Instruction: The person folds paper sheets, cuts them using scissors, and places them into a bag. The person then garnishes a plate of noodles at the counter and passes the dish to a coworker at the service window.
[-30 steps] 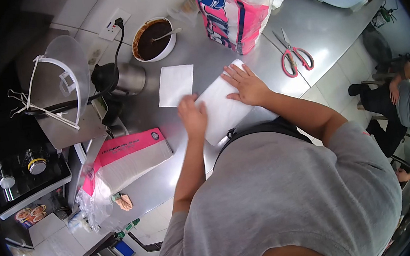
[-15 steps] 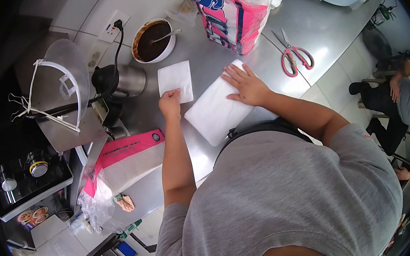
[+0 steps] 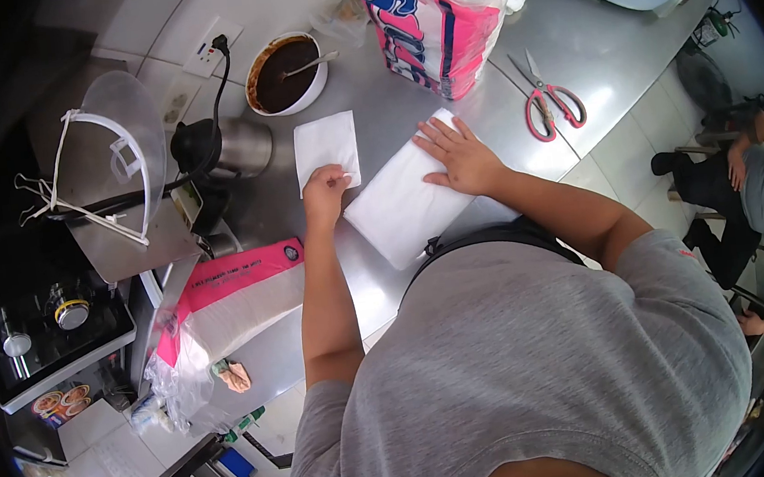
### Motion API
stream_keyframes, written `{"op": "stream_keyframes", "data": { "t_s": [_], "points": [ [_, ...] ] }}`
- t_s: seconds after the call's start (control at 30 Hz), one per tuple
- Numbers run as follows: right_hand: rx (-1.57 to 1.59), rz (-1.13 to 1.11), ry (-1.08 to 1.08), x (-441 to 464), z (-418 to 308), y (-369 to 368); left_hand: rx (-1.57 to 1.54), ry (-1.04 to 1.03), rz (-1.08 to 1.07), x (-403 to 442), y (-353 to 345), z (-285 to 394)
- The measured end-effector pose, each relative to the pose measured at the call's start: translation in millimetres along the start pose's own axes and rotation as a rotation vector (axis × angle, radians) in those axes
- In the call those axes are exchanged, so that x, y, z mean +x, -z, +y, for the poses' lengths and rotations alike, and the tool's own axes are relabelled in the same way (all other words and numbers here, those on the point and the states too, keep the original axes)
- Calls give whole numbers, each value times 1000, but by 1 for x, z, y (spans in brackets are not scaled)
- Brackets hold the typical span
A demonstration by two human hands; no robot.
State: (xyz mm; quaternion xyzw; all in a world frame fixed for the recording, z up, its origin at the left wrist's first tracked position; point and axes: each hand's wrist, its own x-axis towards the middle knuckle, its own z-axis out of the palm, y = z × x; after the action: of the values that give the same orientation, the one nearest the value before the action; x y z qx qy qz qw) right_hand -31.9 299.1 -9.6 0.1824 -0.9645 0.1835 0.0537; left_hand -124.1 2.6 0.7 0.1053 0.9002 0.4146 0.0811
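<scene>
My left hand [image 3: 326, 187], fingers curled together, is at the lower edge of a small white square napkin [image 3: 327, 144] lying on the metal counter. Whether it grips the napkin's edge is hard to make out. To the right, my right hand [image 3: 460, 156] rests with spread fingers on the upper part of a larger stack of white napkins [image 3: 406, 201]. That stack lies tilted near the counter's front edge. An opened pink and clear package of napkins [image 3: 250, 297] lies left of my left forearm.
Behind the napkins stand a white bowl [image 3: 321, 81] of dark sauce with a spoon and a pink package [image 3: 422, 37]. Red-handled scissors [image 3: 555, 104] lie at right. A metal kettle [image 3: 244, 146] and face shield [image 3: 136, 152] are left. A seated person [image 3: 758, 184] is far right.
My left hand has moved left from the large stack to the small napkin, its fingers now curled. The small napkin has shifted slightly. My right hand stays on the stack.
</scene>
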Motion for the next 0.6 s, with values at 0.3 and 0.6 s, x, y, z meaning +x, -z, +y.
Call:
{"op": "stream_keyframes", "data": {
  "t_s": [0.3,0.6],
  "points": [
    [-6,-11,-3,1,-1,-1,-131,167,-11,3,7,-1],
    [9,-6,-6,0,-1,-3,-316,315,52,5,11,-7]
  ]
}}
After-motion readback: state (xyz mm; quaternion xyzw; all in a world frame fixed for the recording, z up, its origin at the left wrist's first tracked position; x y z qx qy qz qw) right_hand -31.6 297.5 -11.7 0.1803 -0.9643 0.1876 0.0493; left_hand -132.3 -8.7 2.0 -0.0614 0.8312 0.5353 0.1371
